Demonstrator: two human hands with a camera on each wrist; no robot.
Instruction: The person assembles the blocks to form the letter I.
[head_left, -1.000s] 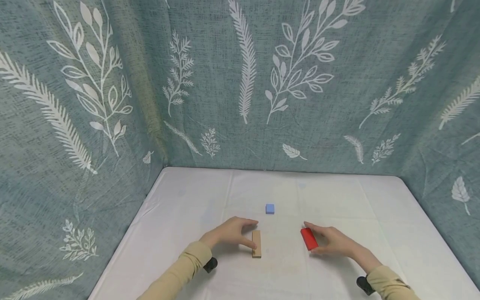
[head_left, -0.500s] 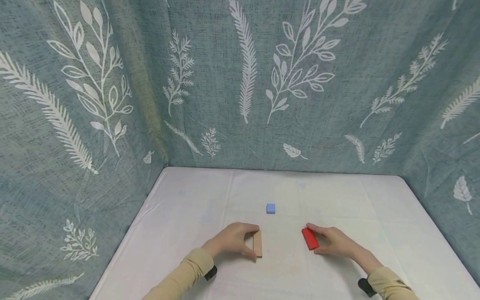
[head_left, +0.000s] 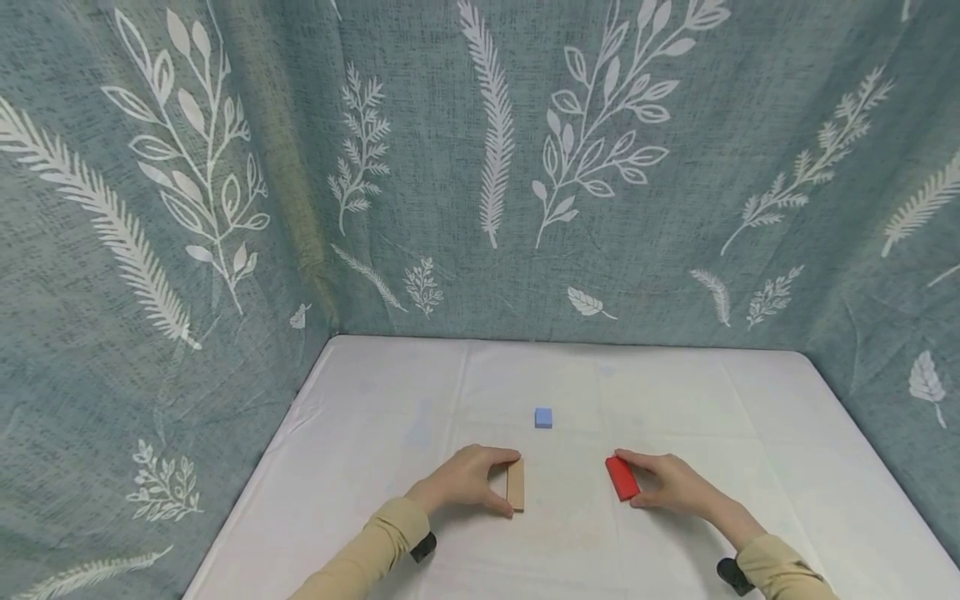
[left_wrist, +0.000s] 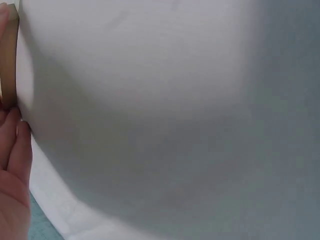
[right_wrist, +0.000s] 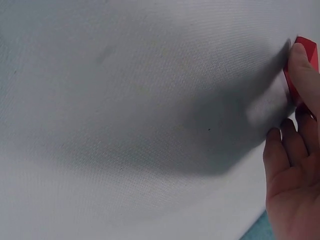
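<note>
In the head view my left hand [head_left: 468, 482] pinches a narrow, plain wooden block [head_left: 515, 485] by its far and near ends, thumb at the near one. The left wrist view catches only a side of that wooden block [left_wrist: 8, 60] at the frame's left edge, with fingers [left_wrist: 17, 155] below it. My right hand [head_left: 671, 483] holds a red block [head_left: 622, 479], slightly slanted, between thumb and fingers at its two ends. The right wrist view has the red block [right_wrist: 307, 47] partly behind the thumb. Both blocks appear to be on the table.
A small blue block [head_left: 543, 418] lies farther back, between the two hands. White cloth covers the table [head_left: 390, 392]. Blue-green leaf-patterned curtains [head_left: 420, 167] rise along the back and both sides. Each wrist carries a small black device [head_left: 423, 547].
My left hand has come down over the wooden block, and its thumb and fingers have closed onto the ends. The right hand has kept hold of the red block, barely moving.
</note>
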